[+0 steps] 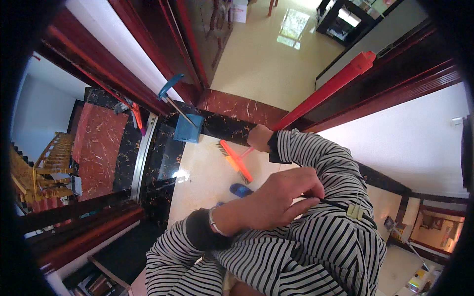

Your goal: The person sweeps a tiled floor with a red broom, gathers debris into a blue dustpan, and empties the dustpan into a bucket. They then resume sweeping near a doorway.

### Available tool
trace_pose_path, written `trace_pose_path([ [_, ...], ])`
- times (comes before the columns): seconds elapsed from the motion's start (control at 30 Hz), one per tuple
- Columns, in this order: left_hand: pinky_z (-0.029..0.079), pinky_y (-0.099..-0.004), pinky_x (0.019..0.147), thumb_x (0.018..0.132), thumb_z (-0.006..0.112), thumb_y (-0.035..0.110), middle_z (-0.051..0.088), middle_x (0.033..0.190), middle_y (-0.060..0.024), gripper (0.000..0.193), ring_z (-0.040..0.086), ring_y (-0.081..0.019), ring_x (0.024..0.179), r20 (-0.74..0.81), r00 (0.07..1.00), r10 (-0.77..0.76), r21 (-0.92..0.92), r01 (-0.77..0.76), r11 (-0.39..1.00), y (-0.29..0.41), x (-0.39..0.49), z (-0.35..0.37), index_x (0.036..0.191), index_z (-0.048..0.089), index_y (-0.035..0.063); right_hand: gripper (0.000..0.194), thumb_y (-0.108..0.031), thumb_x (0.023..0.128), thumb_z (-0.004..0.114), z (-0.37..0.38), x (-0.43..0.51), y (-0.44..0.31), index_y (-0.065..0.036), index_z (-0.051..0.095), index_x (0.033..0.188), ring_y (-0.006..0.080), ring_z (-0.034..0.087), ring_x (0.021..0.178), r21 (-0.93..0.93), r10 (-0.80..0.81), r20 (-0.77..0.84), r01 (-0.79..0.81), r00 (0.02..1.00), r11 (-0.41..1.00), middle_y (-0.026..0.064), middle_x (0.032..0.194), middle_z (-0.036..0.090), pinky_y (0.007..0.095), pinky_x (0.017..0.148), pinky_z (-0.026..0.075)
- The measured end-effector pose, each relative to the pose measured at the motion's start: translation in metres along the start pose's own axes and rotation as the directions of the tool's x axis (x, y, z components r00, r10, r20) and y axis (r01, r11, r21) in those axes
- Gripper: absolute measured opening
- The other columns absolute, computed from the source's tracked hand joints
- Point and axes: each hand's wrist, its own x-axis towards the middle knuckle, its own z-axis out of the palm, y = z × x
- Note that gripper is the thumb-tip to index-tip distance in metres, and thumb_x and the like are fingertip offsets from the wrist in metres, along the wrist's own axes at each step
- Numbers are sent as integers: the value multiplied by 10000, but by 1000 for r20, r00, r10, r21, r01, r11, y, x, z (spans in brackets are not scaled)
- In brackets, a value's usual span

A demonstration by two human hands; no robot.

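My right hand [261, 138] grips a red broom handle [326, 88] that slants from the upper right, its thick capped end raised. Beyond the fist, a thinner pink length runs down to the orange broom head [235, 162], whose bristles touch the pale tiled floor. Closer to my body, my left hand [277, 198], with a bracelet at the wrist, pinches a thin black cord [331, 203] between thumb and fingers. A pale yellow clip [354, 212] sits along the cord against my striped clothing. Under the left hand, a blue slipper [240, 189] is partly hidden.
A blue long-handled dustpan [189, 128] stands by the dark marble border. The red marble threshold [233, 105] leads into another room. A metal door track [143, 157] lies at left, with a wooden railing [55, 159] beyond. A dark shelf [118, 251] is at lower left.
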Motion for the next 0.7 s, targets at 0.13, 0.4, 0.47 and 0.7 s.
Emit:
trace_pose_path([
  [0.13, 451, -319, 695, 789, 595, 73, 565, 852, -107, 143, 559, -249, 766, 105, 994, -32, -190, 51, 981, 20, -7, 13, 911, 549, 13, 128, -173, 670, 582, -15, -7, -11, -98, 685, 684, 274, 645, 683, -45, 20, 4, -20, 1000, 999, 109, 689, 649, 399, 574, 509],
  [0.4, 432, -336, 823, 784, 605, 79, 558, 935, -113, 227, 558, -254, 904, 53, 950, 309, -182, -295, 938, 68, -31, 19, 1005, 579, 32, 140, -180, 650, 620, -61, -48, 1, -84, 687, 727, 323, 640, 680, -122, 29, -15, -31, 999, 992, 142, 703, 646, 435, 557, 500],
  [0.47, 444, -331, 810, 790, 616, 93, 571, 951, -106, 258, 568, -239, 905, -18, 968, 249, -61, -250, 966, 65, -54, 10, 1039, 580, 36, 151, -181, 658, 619, -88, -84, 15, -84, 680, 757, 330, 637, 719, -113, 115, 109, -103, 987, 988, 136, 735, 649, 439, 592, 505],
  [0.7, 487, -259, 735, 825, 604, 149, 626, 912, -83, 304, 598, -141, 833, -399, 836, -375, -150, 345, 927, -24, -174, -107, 1072, 573, -25, 390, -171, 744, 542, -125, -200, 23, -192, 593, 1130, 303, 547, 1056, 6, 567, 237, -585, 789, 811, 118, 1082, 600, 451, 876, 420],
])
